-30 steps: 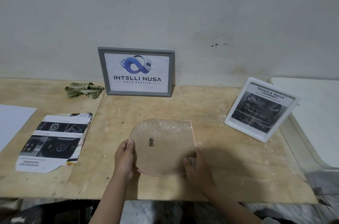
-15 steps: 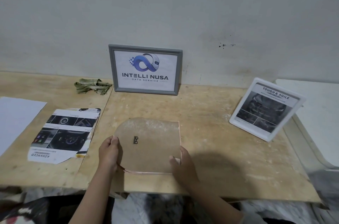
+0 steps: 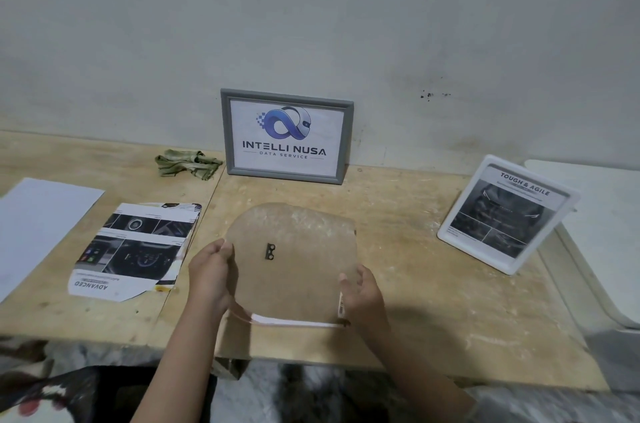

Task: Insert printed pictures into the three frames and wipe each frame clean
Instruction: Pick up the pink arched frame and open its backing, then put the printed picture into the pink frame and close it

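fingers [image 3: 227, 251] of the left hand [image 3: 207, 278] and the right hand [image 3: 362, 292] grip the side edges of the third frame [image 3: 294, 259], face down on the tabletop [image 3: 433, 311] at lower centre. its backing board looks thin and stiff, the front likely fragile; best held by the rim, not the flat back.

We read "INTELLI NUSA" with "DATA SERVICE" beneath it on the print inside the grey frame [image 3: 286, 136] that stands against the wall. On the print in the white frame [image 3: 507, 214] we read the heading "TOUGH & AGILE". The loose printed sheet [image 3: 133, 250] on the worktop [image 3: 433, 301] shows "ADVANCED", upside down to us; its smaller print is too fine to read.
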`<state>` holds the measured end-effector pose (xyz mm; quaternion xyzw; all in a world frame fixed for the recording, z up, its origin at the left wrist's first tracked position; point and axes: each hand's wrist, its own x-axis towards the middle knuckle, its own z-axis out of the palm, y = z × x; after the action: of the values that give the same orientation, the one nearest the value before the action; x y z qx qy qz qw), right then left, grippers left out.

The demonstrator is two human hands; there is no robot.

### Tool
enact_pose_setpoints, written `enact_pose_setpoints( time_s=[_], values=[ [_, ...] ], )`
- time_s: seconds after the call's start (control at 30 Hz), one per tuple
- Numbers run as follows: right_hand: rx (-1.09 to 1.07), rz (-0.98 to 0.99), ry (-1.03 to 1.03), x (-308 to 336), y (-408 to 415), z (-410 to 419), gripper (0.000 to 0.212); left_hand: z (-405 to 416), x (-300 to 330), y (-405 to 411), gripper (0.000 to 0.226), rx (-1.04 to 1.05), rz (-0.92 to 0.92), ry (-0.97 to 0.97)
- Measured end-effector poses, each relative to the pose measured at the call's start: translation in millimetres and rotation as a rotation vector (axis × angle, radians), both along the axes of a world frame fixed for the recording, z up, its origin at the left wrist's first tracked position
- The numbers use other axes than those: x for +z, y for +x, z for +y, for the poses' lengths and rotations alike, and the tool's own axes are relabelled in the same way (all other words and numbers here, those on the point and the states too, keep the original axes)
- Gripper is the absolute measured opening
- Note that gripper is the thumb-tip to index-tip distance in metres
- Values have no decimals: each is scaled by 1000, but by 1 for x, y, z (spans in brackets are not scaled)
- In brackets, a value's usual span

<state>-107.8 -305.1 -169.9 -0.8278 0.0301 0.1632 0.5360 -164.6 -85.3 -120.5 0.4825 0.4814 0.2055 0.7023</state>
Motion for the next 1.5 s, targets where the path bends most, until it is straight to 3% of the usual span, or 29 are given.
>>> enact_pose_setpoints(
  time_s=[0.03, 0.1, 0.13, 0.3, 0.47, 0.6, 0.7, 0.83, 1.0, 1.2, 1.3, 1.43, 1.5],
  values=[
    [9, 7, 23, 3, 3, -4, 62, -6, 3, -1, 17, 2, -11, 19],
    [-58, 16, 67, 13, 8, -15, 34, -24, 5, -1, 24, -17, -20, 82],
    [-85, 22, 71, 11, 13, -25, 30, -33, 3, 0, 27, -38, -2, 117],
    [-181, -3, -59, 1, 26, -87, 43, -94, 0, 13, 22, -306, 184, 376],
    [-256, 7, -164, -1, 33, -154, 46, -166, -10, 29, 9, -609, 289, 450],
    [-290, 0, -270, -5, 33, -196, 46, -216, -26, 37, 49, -864, 299, 507],
    [-259, 23, -358, -12, 36, -230, 51, -252, -43, 44, 89, -1062, 359, 449],
    [-120, 8, -483, -19, 41, -243, 60, -271, -55, 50, 98, -1202, 437, 614],
    [128, -19, -728, -37, 32, -245, 78, -287, -66, 52, 99, -1232, 559, 810],
    [153, -53, -742, -44, 26, -242, 74, -280, -65, 55, 93, -1225, 539, 744],
    [135, -95, -741, -42, 30, -238, 74, -270, -60, 55, 77, -1185, 481, 633],
    [209, -220, -685, -38, 34, -213, 71, -249, -53, 51, 29, -960, 369, 663],
    [270, -287, -677, -36, 35, -189, 70, -230, -47, 48, 38, -850, 350, 666]
  ],
)
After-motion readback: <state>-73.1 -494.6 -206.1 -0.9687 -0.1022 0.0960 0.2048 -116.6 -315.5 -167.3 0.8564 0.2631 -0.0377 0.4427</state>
